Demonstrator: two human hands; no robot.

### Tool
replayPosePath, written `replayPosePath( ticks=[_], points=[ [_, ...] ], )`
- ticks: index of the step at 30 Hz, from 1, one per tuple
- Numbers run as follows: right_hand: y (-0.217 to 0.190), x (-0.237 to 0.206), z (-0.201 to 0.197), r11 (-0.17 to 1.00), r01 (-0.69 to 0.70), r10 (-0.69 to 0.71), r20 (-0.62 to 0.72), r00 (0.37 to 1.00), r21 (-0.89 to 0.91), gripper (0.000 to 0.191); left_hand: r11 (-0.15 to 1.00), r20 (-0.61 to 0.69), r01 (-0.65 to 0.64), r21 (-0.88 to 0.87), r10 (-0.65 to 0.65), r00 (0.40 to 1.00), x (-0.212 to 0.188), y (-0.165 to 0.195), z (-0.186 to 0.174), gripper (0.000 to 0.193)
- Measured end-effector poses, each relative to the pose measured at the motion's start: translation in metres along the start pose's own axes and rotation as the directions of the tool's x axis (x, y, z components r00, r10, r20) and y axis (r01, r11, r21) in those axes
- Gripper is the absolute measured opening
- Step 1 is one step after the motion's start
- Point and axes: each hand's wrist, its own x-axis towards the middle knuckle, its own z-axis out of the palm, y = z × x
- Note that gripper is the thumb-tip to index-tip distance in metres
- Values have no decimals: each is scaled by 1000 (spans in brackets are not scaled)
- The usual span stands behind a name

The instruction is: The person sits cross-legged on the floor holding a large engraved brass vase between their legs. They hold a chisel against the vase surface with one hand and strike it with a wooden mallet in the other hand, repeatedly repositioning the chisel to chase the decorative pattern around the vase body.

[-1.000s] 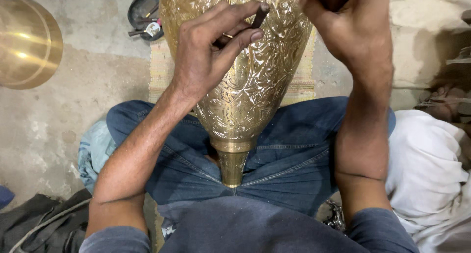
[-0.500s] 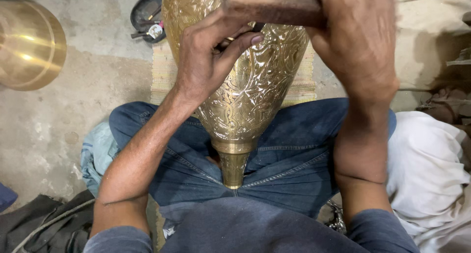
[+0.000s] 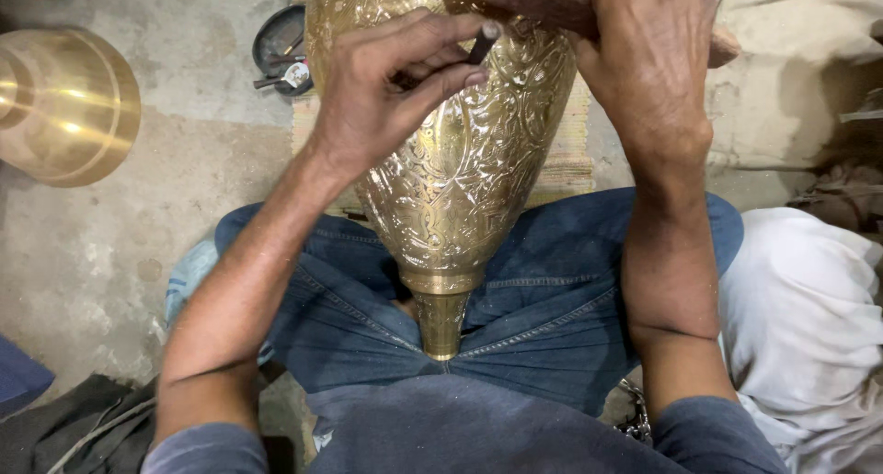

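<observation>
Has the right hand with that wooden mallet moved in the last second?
Yes. The right hand has brought the wooden mallet leftward over the engraved brass vase, toward the small punch held in the left hand.

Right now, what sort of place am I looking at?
Probably a metal craft workshop with work done on the floor: an engraved brass vase rests in the person's lap, a plain brass vessel stands on the concrete floor, beside a tool tray.
</observation>
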Motion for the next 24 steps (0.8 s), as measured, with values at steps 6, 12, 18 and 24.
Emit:
replayPosePath(
  ticks=[6, 12, 18, 24],
  points=[
    [-7, -10, -14, 981, -63, 100, -203, 974, 183, 39, 999, 167, -24, 32, 19, 986, 13, -2, -13, 31],
    [-2, -34, -8, 969, -55, 116, -242, 963, 243, 44, 998, 204, -17, 56, 5, 979, 16, -2, -19, 31],
    [7, -33, -3, 805, -127, 388, -352, 852, 580, 38, 1000, 198, -2, 20, -2, 980, 15, -9, -15, 31],
    [-10, -27, -35, 886, -148, 266, -220, 938, 438, 17, 1000, 186, -9, 30, 3, 982, 13, -6, -15, 30]
  ],
)
